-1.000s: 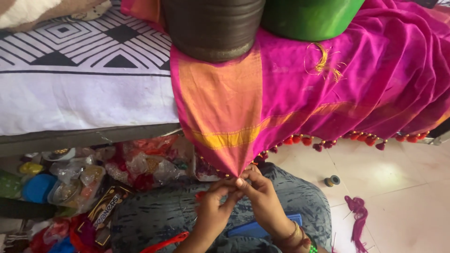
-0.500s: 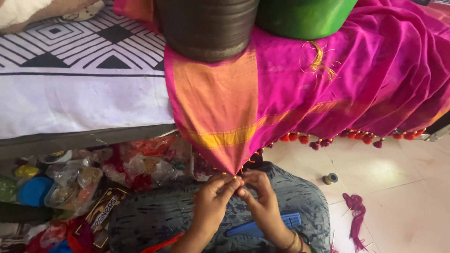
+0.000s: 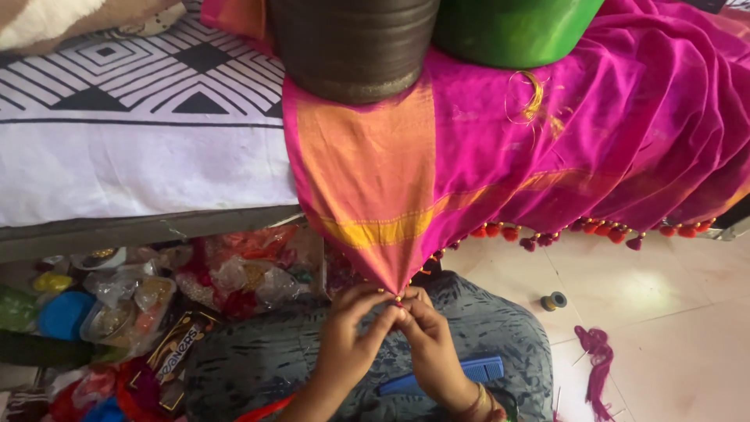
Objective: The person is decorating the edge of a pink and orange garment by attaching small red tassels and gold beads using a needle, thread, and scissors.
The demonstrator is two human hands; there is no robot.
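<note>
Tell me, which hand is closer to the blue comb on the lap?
Right. The right hand is just above the blue comb; the left hand is farther off to its left.

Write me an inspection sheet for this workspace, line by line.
Surface: bed with black-and-white patterned sheet; tiled floor beside it.
Job's things: pink and orange cloth hanging off the bed, tassels along its hem, corner pulled down to the hands.
Clutter: dark pot and green pot on the cloth; plastic packets under the bed; blue comb on the lap; thread spool and pink thread scraps on the floor.
Grip: left hand and right hand both pinch the cloth corner.
Cables: nothing seen.
Surroundings: pillow on the bed.
</note>
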